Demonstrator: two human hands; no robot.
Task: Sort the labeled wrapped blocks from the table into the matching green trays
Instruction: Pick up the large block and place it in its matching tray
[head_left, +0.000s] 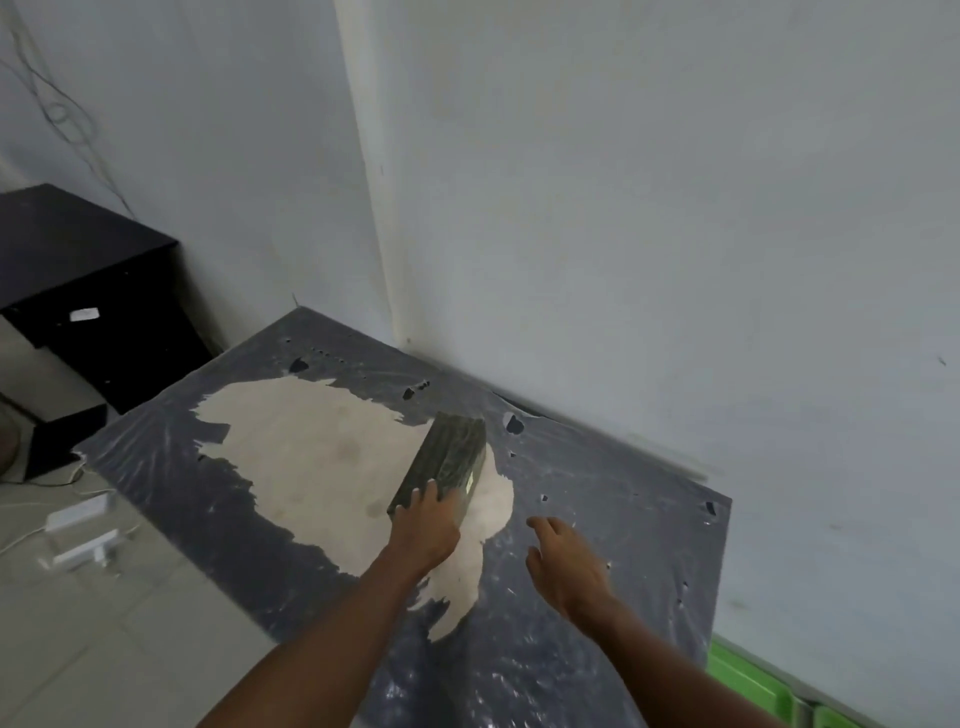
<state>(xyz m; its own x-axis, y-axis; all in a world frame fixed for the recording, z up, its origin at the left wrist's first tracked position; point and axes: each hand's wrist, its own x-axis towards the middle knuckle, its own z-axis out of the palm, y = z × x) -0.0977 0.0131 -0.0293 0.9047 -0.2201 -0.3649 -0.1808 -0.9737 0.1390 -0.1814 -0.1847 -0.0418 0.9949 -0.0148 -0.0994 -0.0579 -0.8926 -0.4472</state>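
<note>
One dark wrapped block (449, 457), long and rectangular, lies on the table (597, 483), whose dark plastic cover is torn to show pale wood. My left hand (423, 525) grips the block's near end, fingers over the top. My right hand (563, 558) hovers over the table just right of it, fingers apart and holding nothing. Green trays (748, 686) show at the bottom right, below the table's edge. I cannot read a label on the block.
White walls meet in a corner behind the table. A black cabinet (88, 291) stands at the left. White adapters and cables (83, 530) lie on the tiled floor to the left of the table.
</note>
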